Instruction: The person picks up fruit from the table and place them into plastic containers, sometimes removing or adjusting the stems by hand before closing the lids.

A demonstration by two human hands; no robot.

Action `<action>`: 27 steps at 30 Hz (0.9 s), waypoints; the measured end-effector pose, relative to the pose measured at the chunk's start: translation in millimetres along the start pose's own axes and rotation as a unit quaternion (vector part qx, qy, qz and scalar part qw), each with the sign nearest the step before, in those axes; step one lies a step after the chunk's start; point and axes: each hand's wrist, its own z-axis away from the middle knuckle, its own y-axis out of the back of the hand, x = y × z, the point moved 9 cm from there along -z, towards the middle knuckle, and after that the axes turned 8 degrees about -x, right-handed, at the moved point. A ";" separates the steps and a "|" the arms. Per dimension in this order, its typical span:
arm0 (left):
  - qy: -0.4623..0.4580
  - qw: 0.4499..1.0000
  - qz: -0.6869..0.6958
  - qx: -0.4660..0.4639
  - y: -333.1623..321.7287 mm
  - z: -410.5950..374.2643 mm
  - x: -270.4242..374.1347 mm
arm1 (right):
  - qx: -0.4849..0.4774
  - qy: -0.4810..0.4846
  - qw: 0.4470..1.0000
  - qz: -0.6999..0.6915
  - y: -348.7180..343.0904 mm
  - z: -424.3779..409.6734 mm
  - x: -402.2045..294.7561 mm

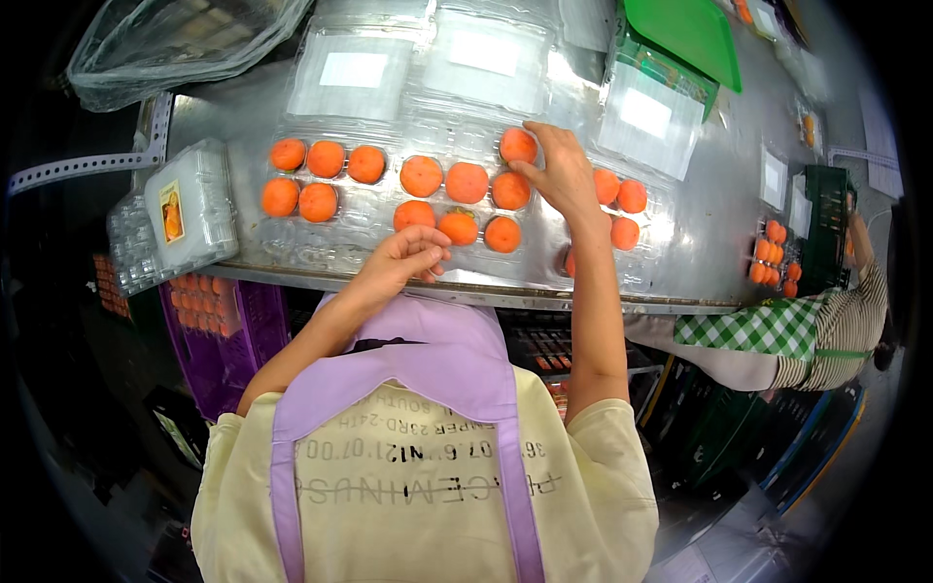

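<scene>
With thumb and fingers on either side, my right hand (pixel 560 169) holds an orange persimmon (pixel 518 146) at the upper right of the middle clear plastic tray (pixel 466 138). Several persimmons fill two rows of cups in that tray. My left hand (pixel 415 256), fingers curled and apart, hovers by its lower edge, close to a persimmon (pixel 414 216); nothing shows in it. In the left tray lie several more persimmons (pixel 318 202). Another tray with persimmons (pixel 631 196) lies to the right, partly behind my right forearm.
Clear lids with blank white labels (pixel 354 71) lie at the back. A green tray (pixel 689 36) is at the back right, stacked clamshells (pixel 197 204) at the left. A purple crate (pixel 226 350) stands below the metal table's edge (pixel 452 291). A co-worker (pixel 824 339) works at the right.
</scene>
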 end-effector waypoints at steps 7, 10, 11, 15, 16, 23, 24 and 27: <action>-0.026 1.000 0.013 0.001 4.6 1.6 9.6 | -0.082 0.017 0.995 0.048 -16.2 -13.3 -9.2; -0.020 1.000 0.011 0.002 5.3 0.4 8.1 | -0.060 0.020 0.996 0.066 -15.9 -13.4 -6.0; -0.018 1.000 0.011 0.001 4.7 -0.2 7.9 | -0.056 0.012 0.998 0.038 -15.3 -13.2 -2.1; -0.015 1.000 0.013 0.000 6.4 -1.1 7.0 | -0.057 -0.055 0.994 -0.070 -16.7 -9.4 19.7; -0.016 1.000 0.017 0.003 7.4 -1.1 6.8 | -0.061 -0.080 0.990 -0.095 -18.6 -7.8 24.8; -0.013 1.000 0.019 0.004 8.4 -4.2 3.1 | -0.084 0.015 0.996 -0.012 -18.6 -9.7 2.8; -0.012 1.000 0.017 0.004 8.2 -4.3 3.2 | -0.089 0.019 0.996 -0.009 -19.7 -11.8 3.5; -0.012 1.000 0.010 -0.001 8.4 -5.4 -0.2 | -0.100 0.023 0.995 0.008 -18.1 -14.9 -0.3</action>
